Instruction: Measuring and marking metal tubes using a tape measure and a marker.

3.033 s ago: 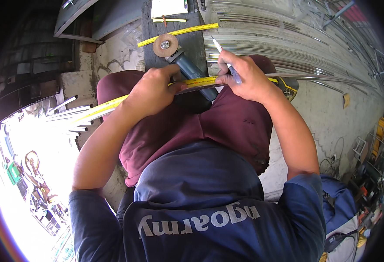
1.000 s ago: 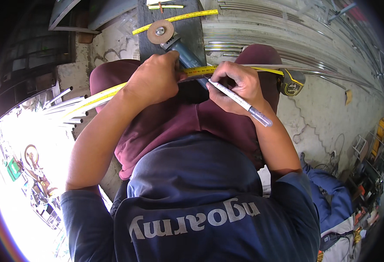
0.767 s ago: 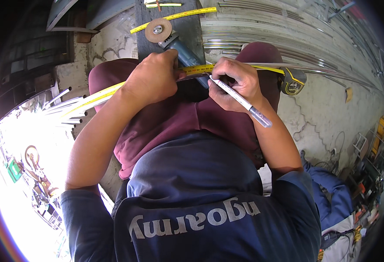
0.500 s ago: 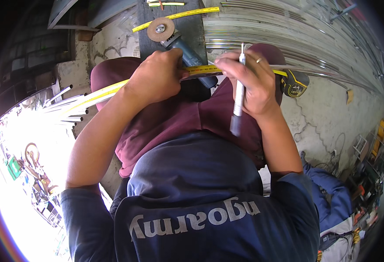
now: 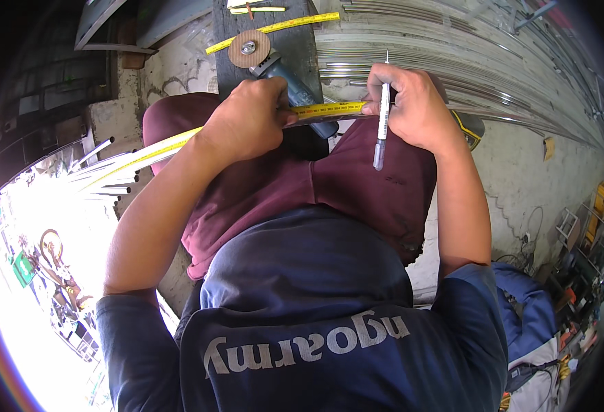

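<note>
- Measuring tape (image 5: 329, 110): its yellow blade lies across both thighs, long axis running left to right, the right end slightly farther from the body.
- Along the blade's near edge shows a slim metal bar (image 5: 331, 117) (mostly covered, so whether the two touch all along I cannot tell).
- Left hand (image 5: 250, 118): closed over the blade at the left end of the bare span, knuckles up; its fingertips are largely hidden. Beyond it the blade carries on left, past the forearm.
- Right hand (image 5: 412, 103): at the span's other end, fingertips meeting the blade while the same hand grips a white marker (image 5: 383, 123), which stands crosswise to the blade, thin tip away from the body.
- Both hands are on the blade, so neither is nearer; the tape case (image 5: 470, 130), partly hidden behind the right wrist, is closer to the right.
- Farther out, an angle grinder (image 5: 295, 89) slants over the dark bench (image 5: 298, 48), its handle end near the blade between the hands.
</note>
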Tool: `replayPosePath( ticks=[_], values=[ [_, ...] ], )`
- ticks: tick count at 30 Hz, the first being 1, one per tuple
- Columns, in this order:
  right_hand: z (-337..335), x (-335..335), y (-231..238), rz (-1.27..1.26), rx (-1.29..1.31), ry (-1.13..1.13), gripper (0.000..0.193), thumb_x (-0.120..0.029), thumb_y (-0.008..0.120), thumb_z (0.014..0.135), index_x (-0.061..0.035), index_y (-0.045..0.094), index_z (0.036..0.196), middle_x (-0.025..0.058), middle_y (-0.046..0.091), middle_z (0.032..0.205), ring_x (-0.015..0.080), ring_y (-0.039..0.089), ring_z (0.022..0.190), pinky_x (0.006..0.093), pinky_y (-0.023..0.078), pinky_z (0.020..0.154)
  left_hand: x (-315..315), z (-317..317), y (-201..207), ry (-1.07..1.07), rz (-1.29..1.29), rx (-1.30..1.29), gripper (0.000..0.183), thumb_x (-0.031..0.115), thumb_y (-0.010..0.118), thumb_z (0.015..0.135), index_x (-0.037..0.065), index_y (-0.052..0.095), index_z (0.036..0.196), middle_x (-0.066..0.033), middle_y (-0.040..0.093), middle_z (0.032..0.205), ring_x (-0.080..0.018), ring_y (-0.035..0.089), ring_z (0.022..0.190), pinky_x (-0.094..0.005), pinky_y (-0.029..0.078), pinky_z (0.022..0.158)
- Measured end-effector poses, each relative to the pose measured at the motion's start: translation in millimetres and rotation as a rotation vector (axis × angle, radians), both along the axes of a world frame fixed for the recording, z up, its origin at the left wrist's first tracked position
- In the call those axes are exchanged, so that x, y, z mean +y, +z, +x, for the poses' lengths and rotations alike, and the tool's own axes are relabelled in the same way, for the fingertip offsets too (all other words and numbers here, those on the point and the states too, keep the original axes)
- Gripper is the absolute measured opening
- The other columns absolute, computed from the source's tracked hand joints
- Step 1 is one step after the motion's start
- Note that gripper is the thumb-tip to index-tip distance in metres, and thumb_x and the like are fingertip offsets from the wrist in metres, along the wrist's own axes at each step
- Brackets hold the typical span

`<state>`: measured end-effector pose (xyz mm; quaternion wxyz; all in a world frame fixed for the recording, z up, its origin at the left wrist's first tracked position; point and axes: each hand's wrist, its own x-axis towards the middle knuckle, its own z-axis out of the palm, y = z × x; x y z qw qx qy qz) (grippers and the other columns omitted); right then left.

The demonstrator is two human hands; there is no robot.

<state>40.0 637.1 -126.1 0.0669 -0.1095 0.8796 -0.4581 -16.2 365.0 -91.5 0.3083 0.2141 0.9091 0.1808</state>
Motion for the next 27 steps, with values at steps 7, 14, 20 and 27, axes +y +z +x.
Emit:
replayPosePath(
  ticks=[7, 14, 20, 27],
  values=[
    [-5, 5, 0, 0.059, -0.051, 0.032, 0.032, -0.003, 0.086, 0.079, -0.0033, 0.054, 0.087, 0.0089, 0.065, 0.075, 0.0264, 0.064, 0.072, 0.0389, 0.053, 0.071, -1, -9, -1, -0.056, 0.101, -0.073, 0.022, 0.013, 0.077, 0.093, -0.002, 0.062, 0.098, -0.0249, 0.071, 0.092, -0.0435, 0.07, 0.093, -0.0481, 0.055, 0.082],
    [-2, 4, 4, 0.081, -0.085, 0.013, 0.031, -0.005, 0.086, 0.08, -0.0032, 0.056, 0.089, 0.0082, 0.067, 0.079, 0.0265, 0.064, 0.075, 0.0388, 0.053, 0.074, 9, -12, 5, -0.048, -0.023, -0.151, 0.021, 0.012, 0.076, 0.092, -0.003, 0.066, 0.103, -0.0253, 0.073, 0.104, -0.0442, 0.07, 0.106, -0.0486, 0.055, 0.09],
    [6, 1, 1, 0.089, 0.091, -0.023, 0.029, -0.007, 0.086, 0.083, -0.0036, 0.058, 0.091, 0.008, 0.067, 0.08, 0.0251, 0.065, 0.075, 0.0384, 0.053, 0.074, 10, -7, 4, -0.078, 0.028, -0.101, 0.02, 0.01, 0.074, 0.094, -0.003, 0.059, 0.099, -0.0287, 0.069, 0.097, -0.0476, 0.068, 0.097, -0.0497, 0.053, 0.084],
    [30, -16, 0, -0.558, 0.22, -0.079, 0.053, -0.052, 0.056, 0.109, -0.0014, 0.067, 0.1, 0.0039, 0.056, 0.07, 0.0131, 0.055, 0.062, 0.0297, 0.043, 0.057, 12, -6, 2, -0.042, -0.031, -0.101, 0.018, 0.009, 0.072, 0.093, -0.003, 0.061, 0.101, -0.0281, 0.07, 0.099, -0.0472, 0.068, 0.101, -0.0495, 0.053, 0.086]
  ],
)
